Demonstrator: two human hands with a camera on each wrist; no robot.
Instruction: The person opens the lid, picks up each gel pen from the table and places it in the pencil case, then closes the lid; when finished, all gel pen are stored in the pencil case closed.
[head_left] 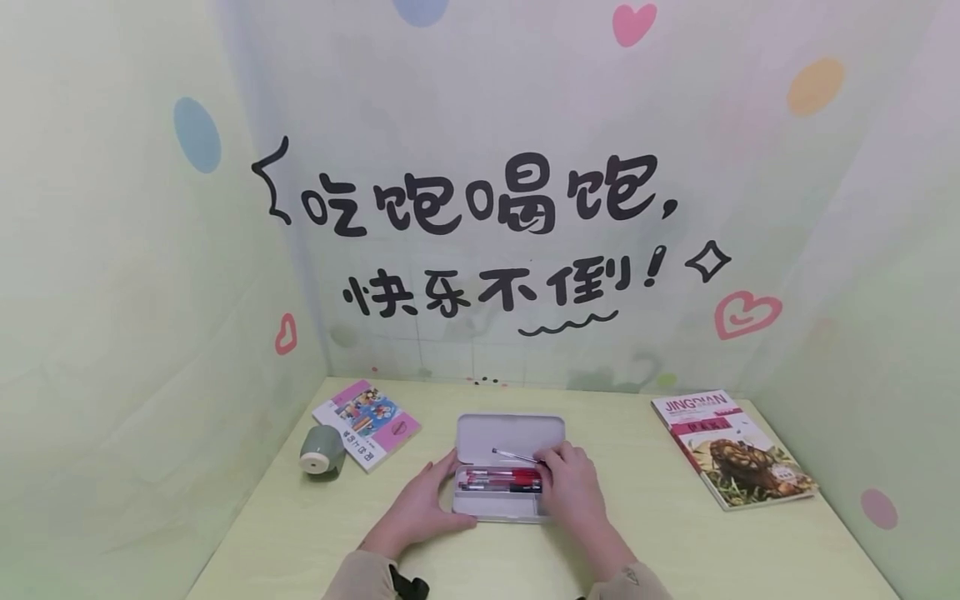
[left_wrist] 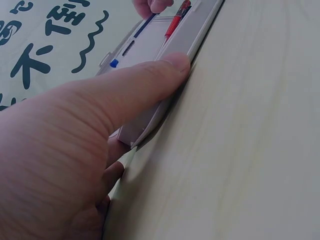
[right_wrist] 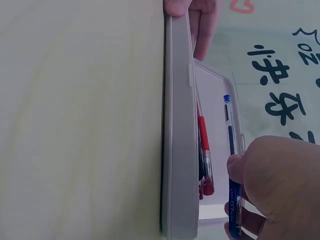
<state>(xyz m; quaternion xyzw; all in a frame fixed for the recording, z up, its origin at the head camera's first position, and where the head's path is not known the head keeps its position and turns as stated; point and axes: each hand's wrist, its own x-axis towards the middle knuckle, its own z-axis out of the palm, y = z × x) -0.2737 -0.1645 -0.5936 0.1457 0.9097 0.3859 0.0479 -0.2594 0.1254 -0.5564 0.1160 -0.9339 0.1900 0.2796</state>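
Note:
A pale lilac pencil case (head_left: 491, 506) lies on the table with its hinged lid (head_left: 510, 433) raised at the back. Several pens (head_left: 495, 482), some with red parts, lie in its rear compartment. My left hand (head_left: 426, 507) grips the case's left end, thumb (left_wrist: 167, 70) on the near wall and fingers round toward the back. Over the right end, my right hand (head_left: 573, 492) pinches a blue pen (right_wrist: 232, 145) between thumb and fingers. The pen's blue-tipped end points left, and it overlaps the lid in the head view.
At the left lie a pink and white booklet (head_left: 375, 421) and a grey-green rounded object (head_left: 324, 443) with a pale round end. A magazine (head_left: 731, 450) rests at the right. Behind the table (head_left: 750, 550) rises a wall (head_left: 480, 100) with black lettering.

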